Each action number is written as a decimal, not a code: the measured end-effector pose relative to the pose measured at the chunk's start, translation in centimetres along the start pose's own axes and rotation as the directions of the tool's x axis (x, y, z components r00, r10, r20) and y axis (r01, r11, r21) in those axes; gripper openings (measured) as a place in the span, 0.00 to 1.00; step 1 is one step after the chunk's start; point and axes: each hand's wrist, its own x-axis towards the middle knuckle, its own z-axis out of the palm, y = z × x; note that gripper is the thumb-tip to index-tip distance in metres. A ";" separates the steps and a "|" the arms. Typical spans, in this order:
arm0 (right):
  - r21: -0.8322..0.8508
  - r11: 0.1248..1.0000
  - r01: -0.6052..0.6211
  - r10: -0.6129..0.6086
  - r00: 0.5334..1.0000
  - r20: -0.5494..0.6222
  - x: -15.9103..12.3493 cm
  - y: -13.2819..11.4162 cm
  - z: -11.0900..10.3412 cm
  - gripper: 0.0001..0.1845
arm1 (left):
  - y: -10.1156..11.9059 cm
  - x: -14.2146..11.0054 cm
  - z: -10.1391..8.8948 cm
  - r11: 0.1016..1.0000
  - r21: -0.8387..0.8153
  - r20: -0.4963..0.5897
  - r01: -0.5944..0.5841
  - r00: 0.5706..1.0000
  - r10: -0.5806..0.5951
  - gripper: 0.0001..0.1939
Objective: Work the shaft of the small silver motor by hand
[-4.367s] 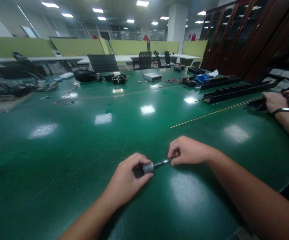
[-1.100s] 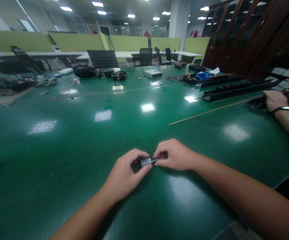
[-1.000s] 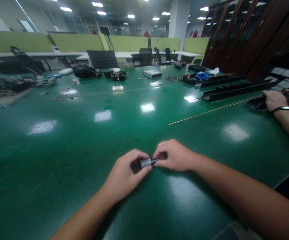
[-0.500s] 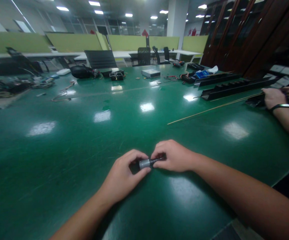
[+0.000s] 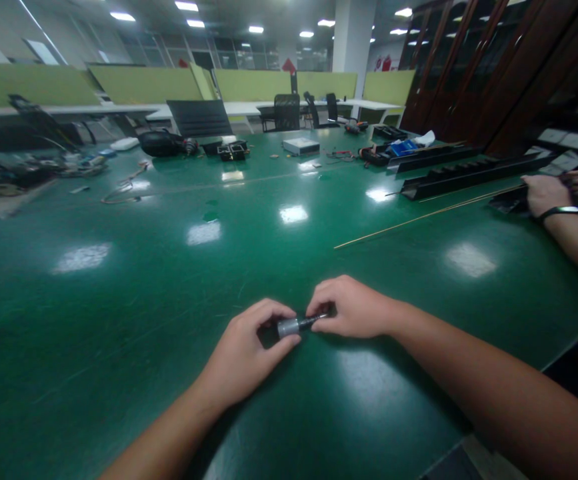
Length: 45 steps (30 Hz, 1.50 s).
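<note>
Just above the green table, I hold a small silver-grey and black cylinder [image 5: 289,327] lying sideways between my hands. My left hand [image 5: 246,353] grips its thicker grey end between thumb and fingers, and the far end is hidden in the palm. The thinner black part points right, and there my right hand [image 5: 351,310] has closed thumb and fingertips round it. A shiny bit shows inside the right hand's curl. The cylinder's exact kind is too small and blurred to tell.
At right a co-worker's hands [image 5: 551,197] hold long thin rods [image 5: 383,233] that reach across the green table [image 5: 133,320]. Black channel pieces [image 5: 449,180] lie behind them. Further back are a white-grey box [image 5: 301,146], black parts [image 5: 233,151] and a loose cable [image 5: 123,190].
My right hand has shifted slightly right and up along the cylinder, so more of the black part shows between my hands. My left hand has stayed nearly still.
</note>
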 end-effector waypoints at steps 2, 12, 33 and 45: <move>-0.001 1.000 -0.004 0.004 1.000 0.015 -0.2 0.3 -0.4 0.07 | 0.1 0.0 0.0 1.000 0.002 0.000 0.008 1.000 -0.008 0.08; 0.059 0.963 -0.263 0.251 0.955 0.156 -1.2 1.8 -3.2 0.09 | -0.1 -0.1 0.0 1.000 -0.001 -0.007 0.001 1.000 -0.001 0.09; -0.002 1.000 -0.002 0.002 1.000 0.006 0.3 -0.2 0.9 0.08 | -0.4 -0.2 0.4 0.999 -0.007 -0.025 -0.039 0.999 0.039 0.10; -0.001 1.000 0.009 -0.009 1.000 0.000 0.2 -0.1 0.7 0.09 | -0.3 -0.1 0.1 1.000 -0.001 0.014 0.019 1.000 -0.019 0.09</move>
